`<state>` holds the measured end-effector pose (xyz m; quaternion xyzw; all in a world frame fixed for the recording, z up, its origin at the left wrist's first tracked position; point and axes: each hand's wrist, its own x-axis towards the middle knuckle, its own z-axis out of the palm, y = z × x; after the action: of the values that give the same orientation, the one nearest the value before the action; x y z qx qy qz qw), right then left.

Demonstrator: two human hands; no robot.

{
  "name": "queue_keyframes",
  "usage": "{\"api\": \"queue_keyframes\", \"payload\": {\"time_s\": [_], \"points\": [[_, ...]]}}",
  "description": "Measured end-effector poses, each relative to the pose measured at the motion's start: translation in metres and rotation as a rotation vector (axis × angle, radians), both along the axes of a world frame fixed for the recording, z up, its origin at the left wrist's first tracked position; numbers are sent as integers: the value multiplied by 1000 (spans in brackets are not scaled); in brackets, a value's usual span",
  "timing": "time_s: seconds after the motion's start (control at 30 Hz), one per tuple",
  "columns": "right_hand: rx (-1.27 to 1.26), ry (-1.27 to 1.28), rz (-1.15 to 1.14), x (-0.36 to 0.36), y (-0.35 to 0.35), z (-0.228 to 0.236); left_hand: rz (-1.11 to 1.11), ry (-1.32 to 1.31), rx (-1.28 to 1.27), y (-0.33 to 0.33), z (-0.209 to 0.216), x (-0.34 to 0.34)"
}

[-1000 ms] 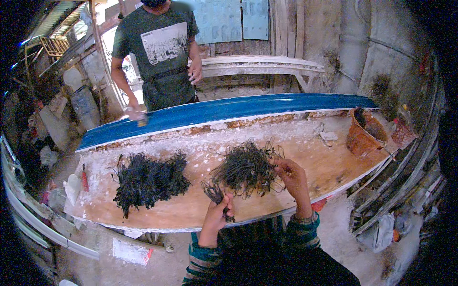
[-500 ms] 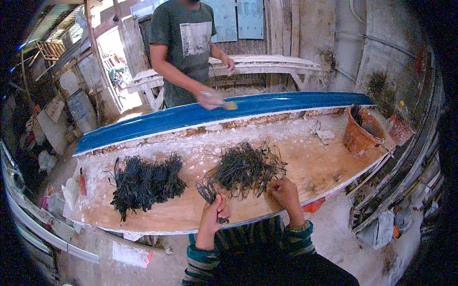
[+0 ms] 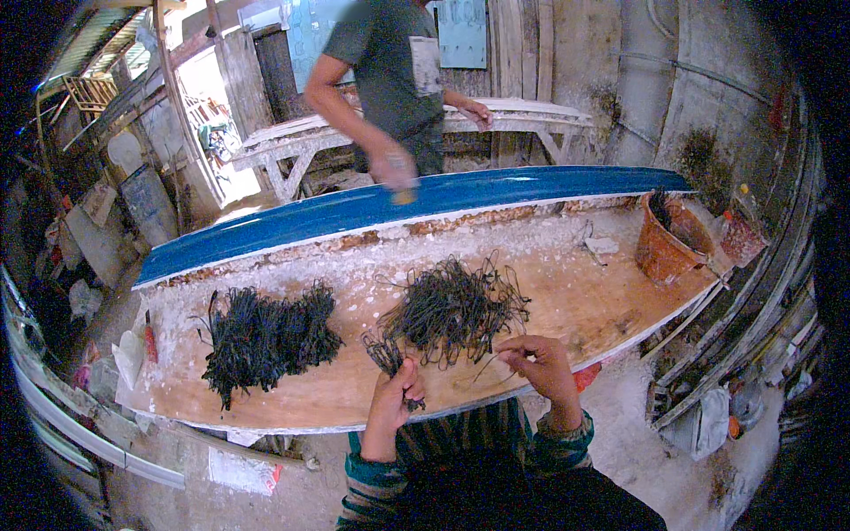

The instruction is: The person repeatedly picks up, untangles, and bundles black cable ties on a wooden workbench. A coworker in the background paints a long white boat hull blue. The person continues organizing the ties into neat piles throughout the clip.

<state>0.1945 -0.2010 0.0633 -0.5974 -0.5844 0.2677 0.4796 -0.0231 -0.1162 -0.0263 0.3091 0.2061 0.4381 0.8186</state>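
Observation:
My left hand [image 3: 396, 396] is closed round a bundle of dark looped strands [image 3: 382, 354], whose loops stick out above the fist and ends below it. Just right of it, my right hand [image 3: 542, 365] pinches a single thin dark strand [image 3: 482, 370] between thumb and fingers. A loose, tangled pile of looped strands [image 3: 453, 310] lies on the wooden board [image 3: 575, 310] beyond my hands. To the left lies a denser pile of dark bundled strands [image 3: 270, 341]. What the strands are made of, I cannot tell.
A long blue-painted plank [image 3: 496, 188] runs along the board's far side. Behind it a co-worker [image 3: 390, 88] holds a brush [image 3: 404, 193] over it. An orange-brown bucket [image 3: 668, 252] stands at the right end. A red-handled tool [image 3: 150, 341] lies at the left.
My right hand has drawn back from the loose pile with a strand in its fingers. My left hand keeps its bundle. The co-worker has shifted right and turned, while the brush moved slightly left.

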Motion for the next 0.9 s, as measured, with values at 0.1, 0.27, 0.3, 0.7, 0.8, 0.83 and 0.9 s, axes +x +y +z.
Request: {"api": "queue_keyframes", "payload": {"time_s": [0.1, 0.27, 0.3, 0.7, 0.8, 0.83, 0.9], "points": [[-10, -137, 248, -20, 9, 4, -29, 117, 64, -3, 2, 2], [94, -244, 455, -57, 43, -18, -113, 336, 386, -10, 8, -3], [119, -215, 457, -64, 46, -19, -145, 302, 423, -9, 4, -5], [298, -265, 234, -88, 54, -33, -149, 478, 463, -12, 6, -8], [317, -230, 238, -88, 52, -32, -160, 594, 508, -13, 12, -7], [326, -217, 238, -87, 52, -32, -214, 626, 464, -11, 10, -9], [284, -43, 205, -87, 49, -28, -243, 549, 359, -10, 5, -11]]}}
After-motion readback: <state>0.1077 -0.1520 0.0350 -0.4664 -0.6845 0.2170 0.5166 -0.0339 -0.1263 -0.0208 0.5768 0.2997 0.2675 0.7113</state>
